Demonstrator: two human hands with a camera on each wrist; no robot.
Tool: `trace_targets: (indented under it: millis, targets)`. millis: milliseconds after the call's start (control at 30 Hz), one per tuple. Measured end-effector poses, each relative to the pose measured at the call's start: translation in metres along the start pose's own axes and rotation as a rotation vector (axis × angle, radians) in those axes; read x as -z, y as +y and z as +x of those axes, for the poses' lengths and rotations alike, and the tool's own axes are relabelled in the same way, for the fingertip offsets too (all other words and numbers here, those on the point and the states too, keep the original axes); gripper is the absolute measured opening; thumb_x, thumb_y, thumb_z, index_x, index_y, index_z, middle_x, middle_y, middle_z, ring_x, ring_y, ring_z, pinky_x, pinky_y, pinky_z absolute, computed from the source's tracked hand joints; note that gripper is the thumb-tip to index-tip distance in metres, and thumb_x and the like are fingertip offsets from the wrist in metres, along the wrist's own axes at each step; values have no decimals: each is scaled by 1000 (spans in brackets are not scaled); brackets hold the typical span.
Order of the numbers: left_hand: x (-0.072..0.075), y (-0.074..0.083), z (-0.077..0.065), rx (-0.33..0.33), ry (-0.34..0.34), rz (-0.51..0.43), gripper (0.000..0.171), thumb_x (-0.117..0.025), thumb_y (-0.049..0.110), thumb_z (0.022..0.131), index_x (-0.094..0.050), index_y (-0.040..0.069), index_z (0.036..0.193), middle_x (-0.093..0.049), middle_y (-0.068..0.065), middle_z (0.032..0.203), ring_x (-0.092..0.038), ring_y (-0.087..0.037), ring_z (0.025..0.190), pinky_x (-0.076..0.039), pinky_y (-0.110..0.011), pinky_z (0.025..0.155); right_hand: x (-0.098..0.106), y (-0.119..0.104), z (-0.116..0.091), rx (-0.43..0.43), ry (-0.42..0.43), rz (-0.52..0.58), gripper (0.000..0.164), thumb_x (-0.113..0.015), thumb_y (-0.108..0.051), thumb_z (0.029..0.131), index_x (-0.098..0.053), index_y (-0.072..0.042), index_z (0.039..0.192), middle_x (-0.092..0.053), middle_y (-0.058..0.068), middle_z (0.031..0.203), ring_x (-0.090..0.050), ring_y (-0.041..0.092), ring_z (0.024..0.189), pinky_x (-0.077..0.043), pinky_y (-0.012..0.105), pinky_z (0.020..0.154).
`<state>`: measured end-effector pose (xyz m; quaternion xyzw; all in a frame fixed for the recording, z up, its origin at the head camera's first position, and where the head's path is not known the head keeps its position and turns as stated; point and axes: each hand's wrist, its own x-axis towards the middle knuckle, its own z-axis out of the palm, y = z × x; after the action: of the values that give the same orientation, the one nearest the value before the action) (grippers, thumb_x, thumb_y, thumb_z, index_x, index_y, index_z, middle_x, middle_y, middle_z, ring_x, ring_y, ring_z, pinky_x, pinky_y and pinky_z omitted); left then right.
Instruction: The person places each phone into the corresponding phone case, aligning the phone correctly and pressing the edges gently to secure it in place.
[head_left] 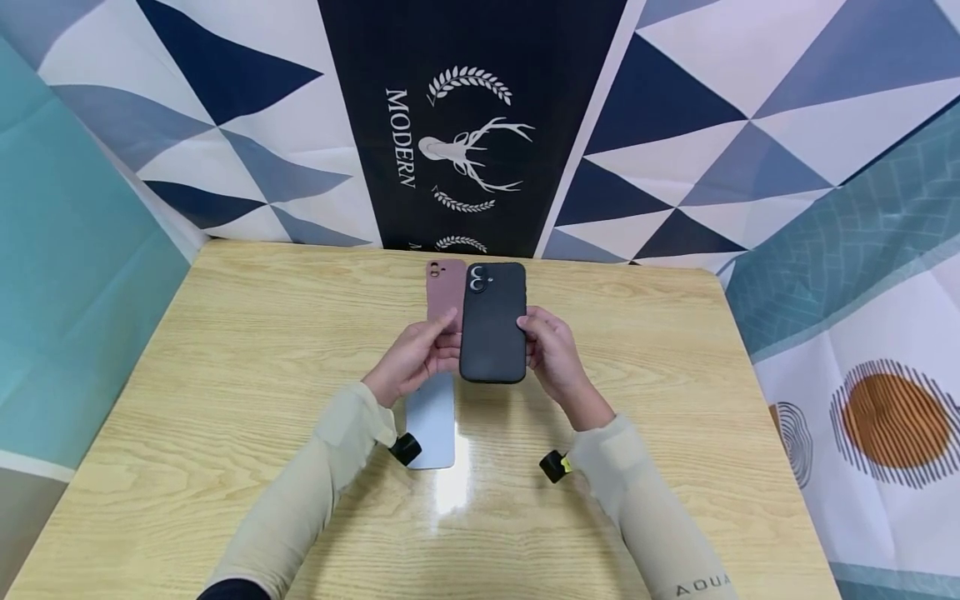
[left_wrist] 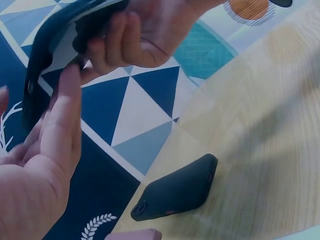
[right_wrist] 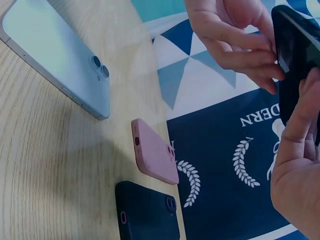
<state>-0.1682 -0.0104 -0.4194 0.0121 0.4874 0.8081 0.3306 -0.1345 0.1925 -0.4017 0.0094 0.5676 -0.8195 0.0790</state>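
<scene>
A black phone case [head_left: 492, 333], its camera openings at the top left, is held up above the table between both hands. My right hand [head_left: 553, 348] grips its right edge, thumb on the back. The left hand [head_left: 420, 354] reaches to the opposite edge with extended fingers, its thumb apart from the case. From the left wrist, the raised case [left_wrist: 37, 75] appears at a steep tilt. A second black case [left_wrist: 180, 192] lies on the table; the raised one hides it in the head view. Beside it lies a pink phone case [right_wrist: 156, 154], partly behind the left hand in the head view.
A pale blue-white phone [right_wrist: 55, 52] with two lenses lies back up on the wooden table [head_left: 225, 400], near the left wrist. Patterned cloth [head_left: 262, 108] rises behind the table's far edge. More cloth hangs along both sides.
</scene>
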Motion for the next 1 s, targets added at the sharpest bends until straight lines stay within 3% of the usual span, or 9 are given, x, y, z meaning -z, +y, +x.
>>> trace_targets:
  millis: [167, 233, 300, 400, 500, 767, 933, 1000]
  targets:
    - [-1, -4, -1, 44, -109, 88, 50, -55, 35, 94, -51, -9, 117, -71, -5, 83, -70, -15, 75, -58, -31, 78, 0, 1, -1, 37, -34, 43, 14, -34, -3, 92, -45, -9, 97, -69, -3, 66, -65, 8, 54, -53, 20, 48]
    - [-2, -6, -2, 44, -147, 91, 54, -61, 35, 90, -50, -11, 117, -72, -6, 84, -70, -15, 75, -58, -30, 78, 1, 3, -1, 53, -47, 56, 14, -33, -3, 92, -42, -9, 101, -71, -1, 68, -67, 10, 55, -55, 22, 49]
    - [-2, -7, -2, 33, -157, 86, 44, -66, 31, 87, -55, -6, 108, -72, -6, 83, -70, -15, 75, -58, -26, 74, 2, 5, 0, 71, -60, 66, 16, -32, -3, 92, -40, -9, 104, -72, 0, 71, -68, 11, 58, -56, 25, 52]
    - [-4, -8, -1, 14, -137, 82, 21, -62, 20, 90, -59, 1, 97, -71, -6, 81, -70, -16, 74, -58, -27, 74, 2, 6, 0, 91, -70, 77, 18, -31, -1, 93, -39, -8, 108, -73, 1, 76, -70, 13, 63, -58, 27, 56]
    - [-5, -11, 0, -8, -97, 82, 11, -56, 12, 92, -59, 3, 97, -70, -4, 80, -70, -15, 73, -58, -28, 74, 2, 7, 1, 93, -72, 84, 21, -32, 0, 92, -39, -7, 110, -73, 2, 80, -71, 15, 66, -59, 29, 59]
    - [-9, -12, 3, -60, 41, 54, 35, -53, 8, 93, -48, -8, 124, -69, 0, 87, -69, -10, 76, -58, -27, 73, 1, 7, 0, 67, -61, 46, 21, -37, 0, 94, -39, -9, 113, -73, 0, 85, -71, 14, 69, -59, 31, 66]
    - [-6, -10, 1, -61, 56, 86, 41, -52, 6, 93, -44, -10, 130, -67, -5, 96, -69, -10, 75, -58, -22, 67, 6, 4, 0, 78, -65, -10, 16, -37, -12, 98, -47, -6, 109, -73, 0, 81, -70, 14, 67, -59, 29, 66]
    - [-5, -8, 0, -62, 46, 98, 42, -51, 6, 93, -44, -11, 130, -67, -5, 99, -69, -10, 75, -58, -23, 68, 9, 3, 0, 91, -46, -38, 24, -36, -20, 100, -54, -4, 102, -72, 1, 75, -70, 14, 63, -59, 28, 62]
